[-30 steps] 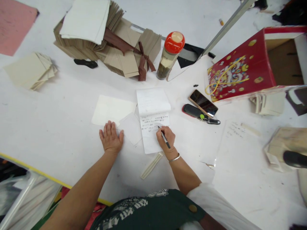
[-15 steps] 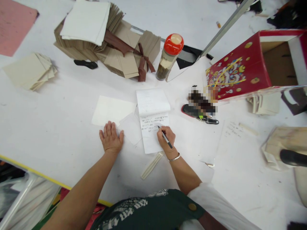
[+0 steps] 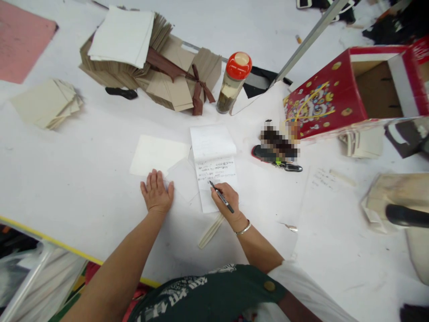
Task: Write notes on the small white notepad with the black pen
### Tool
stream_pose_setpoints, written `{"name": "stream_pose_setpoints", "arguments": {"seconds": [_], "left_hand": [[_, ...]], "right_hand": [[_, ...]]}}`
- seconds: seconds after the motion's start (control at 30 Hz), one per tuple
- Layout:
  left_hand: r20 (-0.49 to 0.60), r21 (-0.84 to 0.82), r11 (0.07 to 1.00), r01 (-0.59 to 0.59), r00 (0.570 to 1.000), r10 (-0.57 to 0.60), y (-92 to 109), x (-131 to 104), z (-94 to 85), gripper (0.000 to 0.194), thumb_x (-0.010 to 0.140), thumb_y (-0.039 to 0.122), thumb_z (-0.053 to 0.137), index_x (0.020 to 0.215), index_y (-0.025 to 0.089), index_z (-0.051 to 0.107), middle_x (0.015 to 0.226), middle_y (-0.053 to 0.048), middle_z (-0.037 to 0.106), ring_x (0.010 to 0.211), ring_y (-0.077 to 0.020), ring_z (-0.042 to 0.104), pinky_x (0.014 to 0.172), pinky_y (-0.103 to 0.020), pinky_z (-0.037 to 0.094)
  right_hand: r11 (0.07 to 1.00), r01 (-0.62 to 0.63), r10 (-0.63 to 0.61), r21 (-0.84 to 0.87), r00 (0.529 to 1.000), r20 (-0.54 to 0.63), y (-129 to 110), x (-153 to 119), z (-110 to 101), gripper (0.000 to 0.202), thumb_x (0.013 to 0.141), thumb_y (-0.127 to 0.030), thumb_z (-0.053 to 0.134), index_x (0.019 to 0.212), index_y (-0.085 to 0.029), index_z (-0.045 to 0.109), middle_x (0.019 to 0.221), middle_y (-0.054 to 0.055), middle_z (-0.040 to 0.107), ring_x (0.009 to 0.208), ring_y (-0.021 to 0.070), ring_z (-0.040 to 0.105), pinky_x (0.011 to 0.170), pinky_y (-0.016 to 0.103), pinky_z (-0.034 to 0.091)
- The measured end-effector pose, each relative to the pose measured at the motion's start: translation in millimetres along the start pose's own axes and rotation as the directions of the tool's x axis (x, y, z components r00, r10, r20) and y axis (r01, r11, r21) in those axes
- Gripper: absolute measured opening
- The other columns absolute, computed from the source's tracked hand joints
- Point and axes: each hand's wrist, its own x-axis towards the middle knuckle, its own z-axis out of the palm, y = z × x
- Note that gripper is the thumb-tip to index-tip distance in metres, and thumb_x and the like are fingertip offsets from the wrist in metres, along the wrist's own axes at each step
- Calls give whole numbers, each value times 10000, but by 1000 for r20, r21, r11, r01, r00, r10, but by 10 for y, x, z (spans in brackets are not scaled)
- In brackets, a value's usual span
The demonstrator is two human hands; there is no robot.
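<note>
Item: right hand (image 3: 228, 202), grip closed on a pen (image 3: 221, 197), tip on the notepad (image 3: 214, 172) mid-worktop (image 3: 83, 179); left hand (image 3: 156, 193) open, flat beside a loose sheet (image 3: 182, 179); step judged: writing; next stroke calls for a steady pad.

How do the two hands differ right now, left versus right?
The left hand lies flat and open, fingers spread, palm down on the white table; the right hand is curled around a black pen, its tip on the notepad. Only the right wrist wears a bracelet. Both are bare and rest on the table.
</note>
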Motion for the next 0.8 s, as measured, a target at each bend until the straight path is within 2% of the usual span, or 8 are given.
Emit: {"name": "stream_pose_setpoints", "arguments": {"seconds": [0.13, 0.3, 0.37, 0.43, 0.53, 0.63, 0.73, 0.8], "left_hand": [[-6, 1, 1000, -2, 1000, 2, 4, 2, -4, 618, 868, 446, 368, 1337, 47, 415, 1414, -182, 374, 1323, -290, 286, 1109, -490, 89], [-4, 21, 1000, 10, 1000, -10, 21, 9, -9, 615, 869, 446, 353, 1343, 59, 409, 1423, -172, 363, 1330, -288, 276, 1109, -490, 95], [-8, 34, 999, 8, 1000, -8, 30, 10, -16, 615, 873, 447, 339, 1342, 57, 410, 1422, -172, 365, 1327, -285, 280, 1106, -489, 102], [-14, 43, 999, 1, 1000, 0, 36, 11, -25, 617, 877, 449, 328, 1340, 50, 412, 1416, -176, 373, 1323, -286, 286, 1102, -492, 109], [-27, 49, 999, -7, 1000, 8, 43, 14, -34, 623, 878, 455, 317, 1335, 43, 416, 1411, -183, 377, 1318, -289, 293, 1098, -501, 114], [-42, 54, 999, -8, 999, 10, 50, 24, -42, 626, 879, 458, 304, 1328, 38, 422, 1405, -188, 385, 1311, -290, 306, 1091, -511, 127], [-60, 56, 998, -7, 998, 11, 54, 31, -49, 627, 874, 452, 305, 1320, 30, 429, 1395, -197, 395, 1307, -292, 313, 1086, -520, 143], [-59, 58, 998, -7, 998, 11, 47, 27, -46, 625, 870, 449, 312, 1324, 33, 425, 1402, -192, 387, 1309, -292, 310, 1087, -523, 142]], "right_hand": [[1000, 15, -15, 13, 1000, 17, 19, -113, 86, 123, 845, -275, 511, 798, -178, 569, 657, -3, 583, 584, 98, 537, 587, 224, 463], [999, 18, -18, 28, 1000, -18, 44, -137, 108, 130, 852, -272, 509, 893, -173, 584, 743, 16, 634, 652, 108, 589, 639, 231, 499], [998, 45, -43, 43, 999, -32, 52, -166, 44, 147, 854, -262, 516, 949, -172, 583, 774, 20, 649, 684, 112, 613, 668, 235, 517], [997, 39, -35, 65, 998, -58, 86, -243, -75, 178, 866, -239, 503, 1021, -176, 566, 796, 12, 661, 632, 97, 620, 646, 226, 529], [994, -83, 93, 69, 984, -153, 216, -464, -322, 254, 894, -229, 457, 1139, -185, 506, 862, 16, 675, 544, 79, 615, 590, 222, 542], [980, -196, 197, 30, 949, -245, 416, -765, -536, 304, 909, -246, 429, 1205, -182, 456, 941, 48, 677, 631, 108, 657, 637, 257, 564], [977, -207, 186, -56, 948, -258, 614, -1038, -611, 289, 912, -239, 412, 1190, -184, 467, 960, 58, 673, 735, 134, 669, 715, 294, 569], [974, -161, 118, -162, 962, -247, 715, -1150, -582, 269, 906, -227, 403, 1152, -185, 504, 972, 69, 664, 840, 163, 656, 788, 332, 556]]}}
